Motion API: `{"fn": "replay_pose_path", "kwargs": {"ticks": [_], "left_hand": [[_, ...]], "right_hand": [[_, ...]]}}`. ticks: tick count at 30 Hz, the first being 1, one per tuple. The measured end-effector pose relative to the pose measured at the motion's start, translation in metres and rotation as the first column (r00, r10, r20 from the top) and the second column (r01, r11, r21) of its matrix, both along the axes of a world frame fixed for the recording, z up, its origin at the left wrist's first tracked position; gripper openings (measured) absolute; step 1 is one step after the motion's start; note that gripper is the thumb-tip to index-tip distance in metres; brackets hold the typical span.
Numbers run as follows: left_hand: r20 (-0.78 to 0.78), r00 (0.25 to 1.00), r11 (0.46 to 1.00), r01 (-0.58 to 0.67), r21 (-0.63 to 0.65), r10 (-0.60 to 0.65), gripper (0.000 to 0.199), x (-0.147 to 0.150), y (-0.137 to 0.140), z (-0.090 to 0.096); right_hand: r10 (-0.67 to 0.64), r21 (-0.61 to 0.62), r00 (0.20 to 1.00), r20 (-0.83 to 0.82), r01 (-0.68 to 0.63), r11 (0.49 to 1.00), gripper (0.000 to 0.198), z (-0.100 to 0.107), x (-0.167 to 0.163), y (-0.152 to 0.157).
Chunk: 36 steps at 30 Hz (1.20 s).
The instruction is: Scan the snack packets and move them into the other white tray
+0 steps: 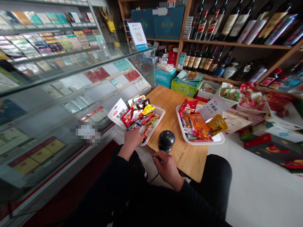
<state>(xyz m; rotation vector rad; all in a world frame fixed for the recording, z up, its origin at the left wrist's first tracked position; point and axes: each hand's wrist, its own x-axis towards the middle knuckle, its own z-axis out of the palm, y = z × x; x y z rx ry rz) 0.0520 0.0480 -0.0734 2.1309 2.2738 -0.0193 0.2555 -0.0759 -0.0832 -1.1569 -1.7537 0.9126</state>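
wooden table (175, 104) bears two white trays (158, 117) of snack packets (144, 118).

I see a pale wooden table (176, 104), two white trays (158, 111) heaped with red, yellow and orange snack packets (199, 125), a glossy black dome (166, 140), black sleeves (113, 179) and a green box (183, 87).

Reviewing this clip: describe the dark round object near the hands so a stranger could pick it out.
On the wooden table, between two white snack trays, sits a black dome-shaped object at the near edge, just beyond the right hand. It alone is plain, glossy black among colourful packets.
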Motion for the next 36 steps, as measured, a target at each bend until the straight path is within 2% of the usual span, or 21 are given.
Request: {"fn": "replay_pose_path", "kwargs": {"ticks": [5, 9, 12, 15, 18, 22, 25, 29, 31, 33, 36], "left_hand": [[0.077, 0.997, 1.000, -0.026, -0.005, 0.027, 0.039, -0.002, 0.009, -0.010], [0.132, 0.990, 0.998, -0.052, -0.045, 0.057, 0.032, -0.005, 0.013, -0.008], [0.126, 0.990, 0.998, -0.066, -0.022, 0.068, 0.025, -0.003, 0.010, -0.006], [0.104, 0.993, 0.996, -0.064, 0.063, 0.058, 0.024, -0.003, 0.002, -0.003], [0.095, 0.995, 0.977, -0.054, 0.205, 0.035, 0.027, -0.008, -0.004, 0.003], [0.231, 0.973, 0.925, -0.074, 0.372, -0.015, 0.030, -0.024, -0.012, 0.013], [0.488, 0.872, 0.903, -0.189, 0.386, -0.026, 0.031, -0.038, -0.020, 0.020], [0.793, 0.608, 0.923, -0.280, 0.264, -0.042, 0.032, -0.048, -0.031, 0.030], [0.882, 0.467, 0.937, -0.279, 0.210, -0.059, 0.032, -0.047, -0.036, 0.036], [0.930, 0.360, 0.948, -0.266, 0.173, -0.068, 0.030, -0.043, -0.041, 0.043], [0.955, 0.286, 0.959, -0.238, 0.153, -0.081, 0.026, -0.035, -0.047, 0.050]], "right_hand": [[-0.009, -0.021, 1.000, 0.010, 0.010, 1.000, 0.015, -0.003, 0.006, -0.002], [0.002, -0.019, 1.000, 0.021, -0.001, 1.000, 0.017, -0.005, 0.007, -0.002], [0.009, -0.023, 1.000, 0.024, -0.008, 1.000, 0.017, -0.005, 0.008, 0.000], [0.007, -0.033, 1.000, 0.029, -0.006, 0.999, 0.016, -0.004, 0.009, 0.001], [0.001, -0.033, 1.000, 0.016, 0.000, 0.999, 0.015, -0.001, 0.010, 0.002], [-0.007, -0.035, 1.000, -0.006, 0.007, 0.999, 0.016, 0.003, 0.011, 0.005], [-0.019, -0.041, 1.000, -0.011, 0.018, 0.999, 0.016, 0.007, 0.013, 0.009], [-0.051, -0.051, 0.997, -0.050, 0.049, 0.998, 0.016, 0.020, 0.017, 0.020], [-0.083, -0.060, 0.994, -0.077, 0.078, 0.995, 0.017, 0.028, 0.018, 0.028], [-0.140, -0.080, 0.985, -0.104, 0.133, 0.988, 0.017, 0.035, 0.019, 0.037], [-0.216, -0.130, 0.963, -0.158, 0.197, 0.972, 0.020, 0.043, 0.019, 0.051]]}}
